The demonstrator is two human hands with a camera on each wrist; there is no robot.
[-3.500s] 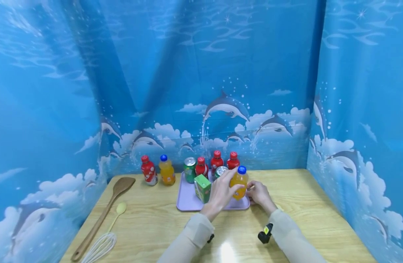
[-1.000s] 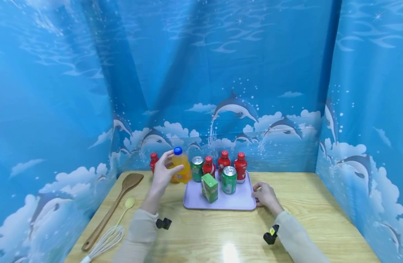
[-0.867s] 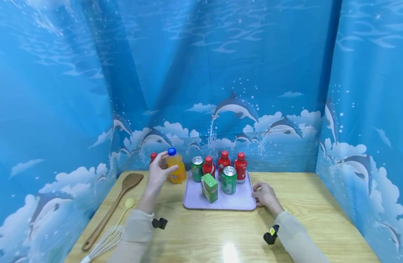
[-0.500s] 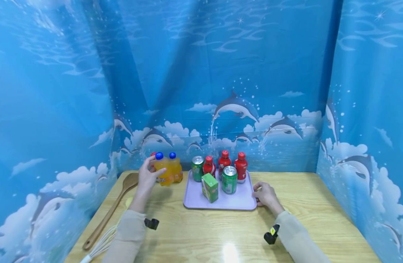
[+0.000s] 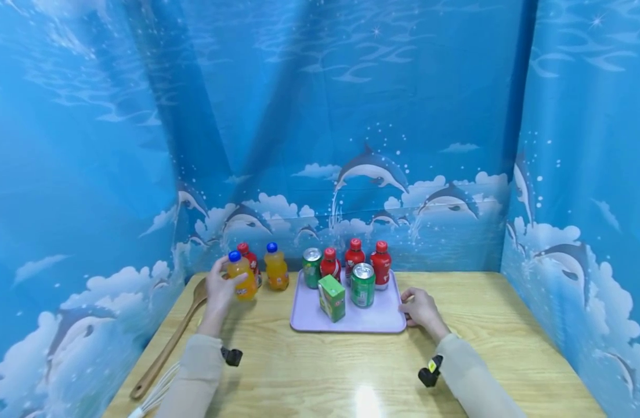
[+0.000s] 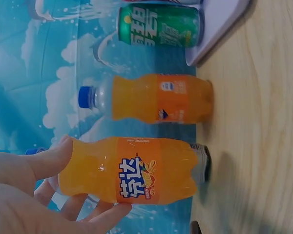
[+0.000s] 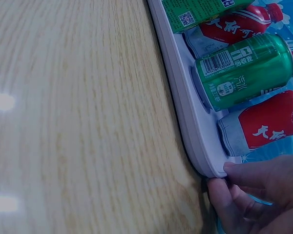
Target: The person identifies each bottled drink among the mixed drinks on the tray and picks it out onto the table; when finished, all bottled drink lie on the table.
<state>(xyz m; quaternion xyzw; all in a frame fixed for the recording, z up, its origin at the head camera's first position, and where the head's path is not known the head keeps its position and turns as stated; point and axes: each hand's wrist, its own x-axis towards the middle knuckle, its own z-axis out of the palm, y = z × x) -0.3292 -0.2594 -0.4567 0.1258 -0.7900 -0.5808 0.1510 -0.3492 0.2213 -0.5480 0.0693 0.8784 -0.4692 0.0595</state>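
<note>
In the head view my left hand grips an orange soda bottle with a blue cap, held upright; whether its base touches the table I cannot tell. The left wrist view shows thumb and fingers round the upper part of this bottle. A red bottle is partly hidden behind it, and a second orange soda bottle stands to its right. My right hand pinches the right rim of the lilac tray, thumb on top, as the right wrist view shows.
On the tray stand a green juice box, green soda cans and several red bottles. A wooden spatula and a whisk, partly covered by the left sleeve, lie at the table's left. A dolphin-print curtain surrounds the table.
My left hand has carried the orange soda bottle from over the tray leftward, past the other orange bottle, and lowered it before the red bottle. The right hand keeps hold of the tray rim.
</note>
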